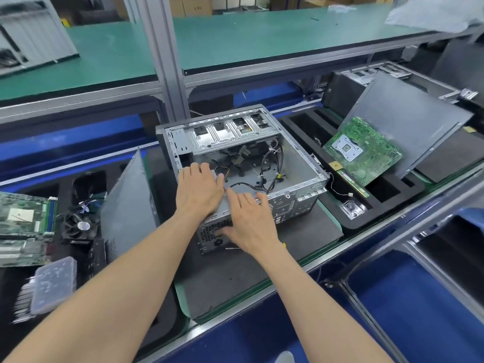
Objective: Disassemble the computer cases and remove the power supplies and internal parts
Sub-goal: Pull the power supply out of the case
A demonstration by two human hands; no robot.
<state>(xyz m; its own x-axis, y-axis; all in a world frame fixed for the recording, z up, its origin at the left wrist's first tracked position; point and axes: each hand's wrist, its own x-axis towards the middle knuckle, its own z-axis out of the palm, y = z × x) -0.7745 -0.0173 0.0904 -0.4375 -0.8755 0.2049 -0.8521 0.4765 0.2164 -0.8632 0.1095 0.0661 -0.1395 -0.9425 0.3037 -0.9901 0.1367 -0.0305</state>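
An opened computer case (301, 163) lies on its side on a dark mat (262, 268), its open face up and its long axis running away from the person toward the drive bays at the far end. Under both hands, at the case's near corner, sits the power supply (213, 237), vented rear face toward the person. The left hand (200, 188) rests flat on its top, fingers straight and gripping nothing; the right hand (250, 222) lies just beside it, fingers spread over the near edge and thumb down on the vented face, also pinching nothing. Beyond the fingertips, loose cables (269, 166) trail across the case floor. The risk, by the look of it: those leads snagging or tearing if the unit is pulled out while they are tangled or plugged in. To the right, a removed motherboard (362, 150) leans in a foam tray (387, 213)
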